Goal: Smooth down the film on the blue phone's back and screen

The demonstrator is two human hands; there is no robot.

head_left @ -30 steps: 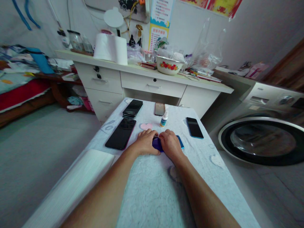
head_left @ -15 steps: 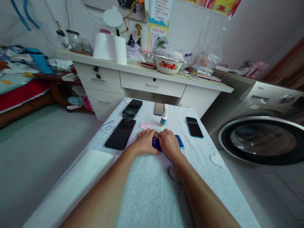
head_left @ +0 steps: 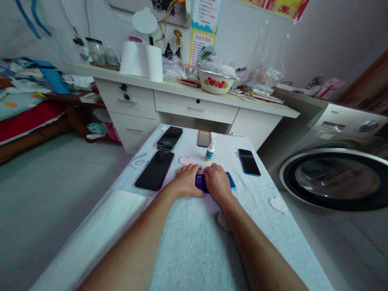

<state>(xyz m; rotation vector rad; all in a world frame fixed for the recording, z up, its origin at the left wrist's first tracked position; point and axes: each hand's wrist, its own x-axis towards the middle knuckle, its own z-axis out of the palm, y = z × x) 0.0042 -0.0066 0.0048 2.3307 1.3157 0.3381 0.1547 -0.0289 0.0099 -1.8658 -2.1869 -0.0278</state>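
A phone (head_left: pixel 201 183) with a shiny purple-to-blue back lies crosswise on the cloth-covered table, between and under my hands. My left hand (head_left: pixel 188 180) grips its left end, thumb along the near edge and fingers at the far side. Over its middle my right hand (head_left: pixel 216 180) is closed with curled fingers; whether something small is under them is hidden. The phone's blue end (head_left: pixel 230 181) sticks out to the right of that hand. Just beyond my hands stands a small white-capped bottle (head_left: pixel 209 151) with a blue and yellow label.
A large dark phone (head_left: pixel 155 169) and a stack of phones (head_left: pixel 170 138) lie on the left. Toward the back is a brownish phone or case (head_left: pixel 204 138); at right, another phone (head_left: pixel 249 162). A white desk (head_left: pixel 194 107) stands behind, a washing machine (head_left: pixel 336 178) to the right.
My right hand has shifted very slightly along the phone, so a little more purple shows between my hands. The view has moved a touch; the other things stay put.
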